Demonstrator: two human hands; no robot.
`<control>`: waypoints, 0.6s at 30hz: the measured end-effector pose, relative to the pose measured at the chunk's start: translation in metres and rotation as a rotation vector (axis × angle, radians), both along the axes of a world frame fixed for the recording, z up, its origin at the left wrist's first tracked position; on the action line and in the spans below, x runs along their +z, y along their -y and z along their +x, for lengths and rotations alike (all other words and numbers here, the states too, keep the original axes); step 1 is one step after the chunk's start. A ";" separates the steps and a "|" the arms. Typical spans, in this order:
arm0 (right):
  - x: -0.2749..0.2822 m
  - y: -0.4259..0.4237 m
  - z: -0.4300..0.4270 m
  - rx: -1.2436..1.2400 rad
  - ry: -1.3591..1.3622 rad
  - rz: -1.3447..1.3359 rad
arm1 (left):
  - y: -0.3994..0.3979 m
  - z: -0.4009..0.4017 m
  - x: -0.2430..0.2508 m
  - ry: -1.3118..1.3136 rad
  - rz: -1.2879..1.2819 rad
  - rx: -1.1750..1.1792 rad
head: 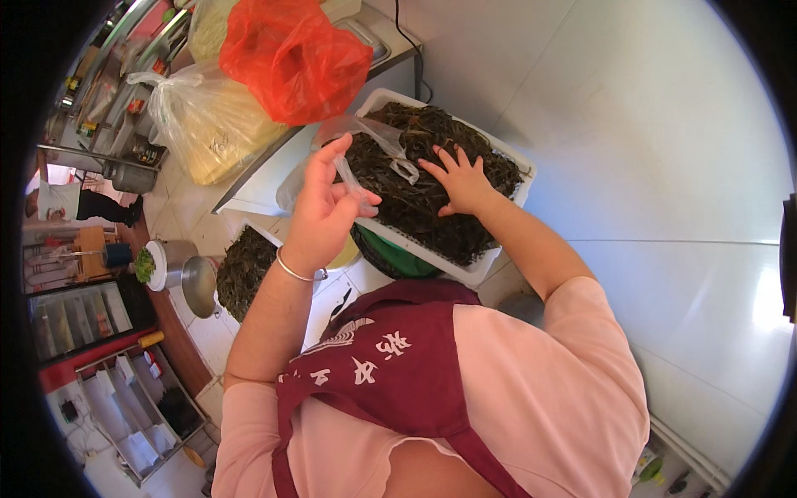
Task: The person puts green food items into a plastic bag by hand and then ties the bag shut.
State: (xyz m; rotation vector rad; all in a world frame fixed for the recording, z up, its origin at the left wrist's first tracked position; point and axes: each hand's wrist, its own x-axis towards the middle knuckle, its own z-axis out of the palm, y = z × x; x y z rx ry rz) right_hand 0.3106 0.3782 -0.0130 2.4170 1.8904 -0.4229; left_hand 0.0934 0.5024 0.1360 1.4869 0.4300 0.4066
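A white plastic basket (528, 180) holds a heap of dark, stringy plant matter (429, 218) that looks like seaweed. My right hand (464, 183) lies on the heap with its fingers spread, gripping nothing that I can make out. A thin clear plastic bag (380, 138) rests partly on the heap, with one looped handle lying near my right fingertips. The other part of the bag is caught in the fingers of my left hand (333, 193), raised above the basket's left side. Whether anything is in the bag, I cannot tell.
To the upper left, a red plastic bag (299, 62) and a tied clear bag of yellowish food (212, 137) sit on a counter. A second dark heap (246, 267) and a metal pot (200, 287) stand left. A wall (654, 174) borders the right. Someone (75, 200) stands far left.
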 end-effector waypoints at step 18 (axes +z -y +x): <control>-0.032 -0.023 0.010 -0.122 -0.115 0.215 | -0.003 0.000 -0.002 0.031 -0.033 -0.011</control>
